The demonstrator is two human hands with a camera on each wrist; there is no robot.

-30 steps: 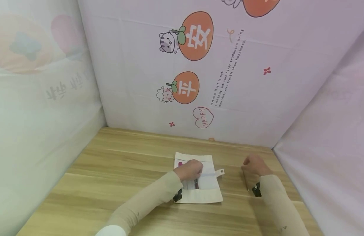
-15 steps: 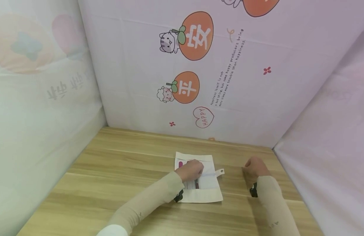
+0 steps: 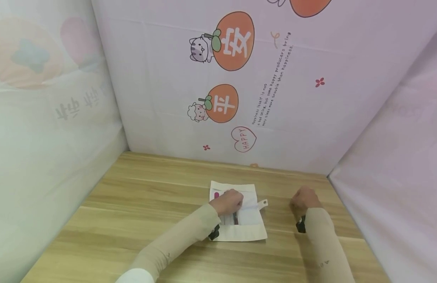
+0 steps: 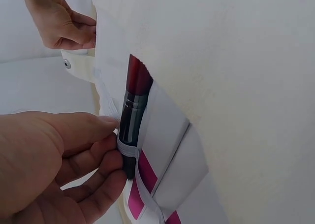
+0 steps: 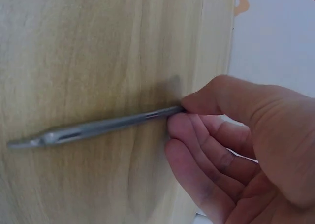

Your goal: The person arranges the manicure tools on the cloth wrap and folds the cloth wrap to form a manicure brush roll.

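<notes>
Head view: we have an opened white pouch (image 3: pixel 243 234) flat on the wood table (image 3: pixel 133 220), snap tab (image 3: pixel 263 204) pointing to the right. Left hand (image 4: pixel 64 165) is over the pouch, thumb and fingertips pinching the elastic band (image 4: pixel 130 150) right beside the brush (image 4: pixel 133 118). The brush sits through the band, red end tucked under the pouch's fold, dark tip just at the fingers. We see magenta patches (image 4: pixel 149 168) next to it.

Right hand (image 5: pixel 236 145) is well apart from the pouch, on its right; thumb and index pinch a thin grey rod (image 5: pixel 98 128) by one end. The rest of the rod sticks out from the fingertips over the table; we can't tell if it touches the wood.
</notes>
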